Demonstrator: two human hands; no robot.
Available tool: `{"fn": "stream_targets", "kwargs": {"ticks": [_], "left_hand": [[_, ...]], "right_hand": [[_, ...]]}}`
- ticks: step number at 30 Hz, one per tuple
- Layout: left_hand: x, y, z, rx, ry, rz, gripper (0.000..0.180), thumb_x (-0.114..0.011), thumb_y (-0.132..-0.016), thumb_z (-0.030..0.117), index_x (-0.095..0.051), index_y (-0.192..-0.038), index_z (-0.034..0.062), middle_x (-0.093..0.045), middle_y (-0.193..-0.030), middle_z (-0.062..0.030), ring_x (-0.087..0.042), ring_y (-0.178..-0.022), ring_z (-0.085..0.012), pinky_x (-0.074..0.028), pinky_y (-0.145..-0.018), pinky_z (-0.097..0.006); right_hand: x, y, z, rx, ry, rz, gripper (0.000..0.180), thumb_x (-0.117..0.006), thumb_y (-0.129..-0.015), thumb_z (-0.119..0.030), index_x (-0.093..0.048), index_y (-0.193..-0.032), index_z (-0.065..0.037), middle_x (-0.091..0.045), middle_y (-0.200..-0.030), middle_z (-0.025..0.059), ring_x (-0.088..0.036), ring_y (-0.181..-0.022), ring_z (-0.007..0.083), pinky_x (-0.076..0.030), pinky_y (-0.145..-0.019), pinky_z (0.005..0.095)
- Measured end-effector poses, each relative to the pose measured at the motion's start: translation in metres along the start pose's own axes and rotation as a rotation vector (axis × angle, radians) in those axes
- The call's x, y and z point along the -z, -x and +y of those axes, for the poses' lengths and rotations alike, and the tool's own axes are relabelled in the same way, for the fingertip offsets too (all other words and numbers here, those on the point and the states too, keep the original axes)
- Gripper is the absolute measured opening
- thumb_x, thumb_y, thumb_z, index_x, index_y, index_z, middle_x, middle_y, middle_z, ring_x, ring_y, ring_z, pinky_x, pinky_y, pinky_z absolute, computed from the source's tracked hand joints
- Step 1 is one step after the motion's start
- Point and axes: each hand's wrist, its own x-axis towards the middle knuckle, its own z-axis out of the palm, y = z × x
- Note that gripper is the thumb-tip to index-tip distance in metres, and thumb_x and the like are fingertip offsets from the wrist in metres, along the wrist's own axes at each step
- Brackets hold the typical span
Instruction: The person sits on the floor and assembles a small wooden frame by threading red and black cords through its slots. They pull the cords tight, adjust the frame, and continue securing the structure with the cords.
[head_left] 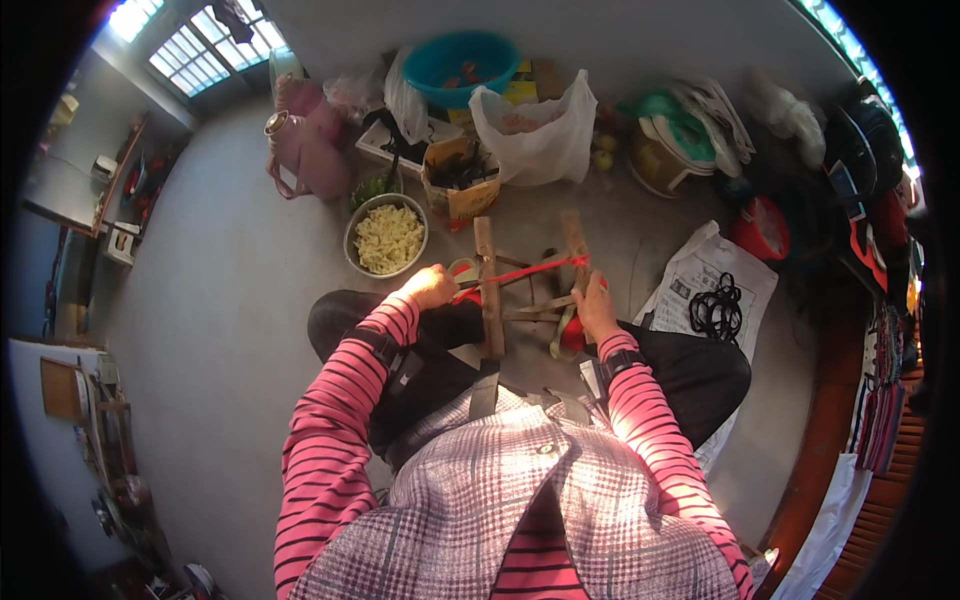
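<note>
While seated on a grey floor (220,330), legs bent outward in dark trousers (690,370), holds one end of a red strap (530,270) with the left hand (430,287), in a closed, curled grip. From there, on a rising slant to the right, the strap across a small wooden frame (491,300), as far as its right post. Has the frame upright between the knees, and the right hand (598,308) just beside that post; cannot tell the openness of the right grip or anything held in it. Beyond the left knee, a metal bowl (349,240) full of pale yellow shreds (388,240). Behind it, a cardboard box (460,203), a white plastic bag (550,155) and, near the wall, a blue-green basin (455,98). Farther left, a pink jug (305,160). To the right, on a white printed sheet (690,270), a loose coil of black cord (716,308).
</note>
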Motion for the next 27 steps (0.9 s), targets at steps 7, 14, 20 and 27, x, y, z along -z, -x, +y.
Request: {"fn": "stream_targets", "kwargs": {"ticks": [7,14,20,27], "left_hand": [[0.016,0.009,0.002,-0.024,0.301,0.141,0.015,-0.062,-0.081,0.021,-0.069,-0.081,0.0082,-0.067,-0.079,-0.0077,-0.066,-0.073,-0.0265,-0.053,-0.064,-0.036],[0.061,0.025,0.037,-0.027,0.939,-0.017,0.021,-0.060,-0.089,0.022,-0.063,-0.078,0.0044,-0.055,-0.065,-0.0003,-0.049,-0.059,-0.0091,-0.040,-0.055,-0.026],[0.064,0.018,0.046,0.154,1.005,-0.172,0.025,-0.059,-0.089,0.029,-0.066,-0.083,0.0052,-0.060,-0.071,0.0015,-0.048,-0.053,-0.0061,-0.038,-0.046,-0.023],[-0.002,-0.049,0.000,0.582,0.629,-0.178,0.026,-0.049,-0.089,0.017,-0.066,-0.088,-0.0024,-0.066,-0.076,-0.0110,-0.059,-0.049,-0.0210,-0.050,-0.044,-0.035]], "right_hand": [[0.038,0.000,-0.048,0.210,0.123,0.166,0.045,-0.062,-0.087,-0.017,-0.046,-0.125,0.000,-0.050,-0.128,0.0223,-0.047,-0.123,0.0364,-0.042,-0.099,0.0450],[0.044,0.013,-0.157,0.843,-0.304,-0.008,0.037,-0.054,-0.094,-0.016,-0.050,-0.128,-0.004,-0.055,-0.124,0.0173,-0.051,-0.119,0.0339,-0.042,-0.101,0.0416],[0.051,0.004,-0.142,0.428,-0.709,-0.594,0.026,-0.062,-0.092,-0.023,-0.063,-0.082,0.000,-0.058,-0.067,0.0100,-0.055,-0.062,0.0167,-0.045,-0.061,0.0322],[0.037,-0.029,-0.107,0.417,0.242,-0.180,0.021,-0.060,-0.082,-0.021,-0.070,-0.081,-0.003,-0.068,-0.081,0.0228,-0.068,-0.077,0.0395,-0.053,-0.067,0.0492]]}}
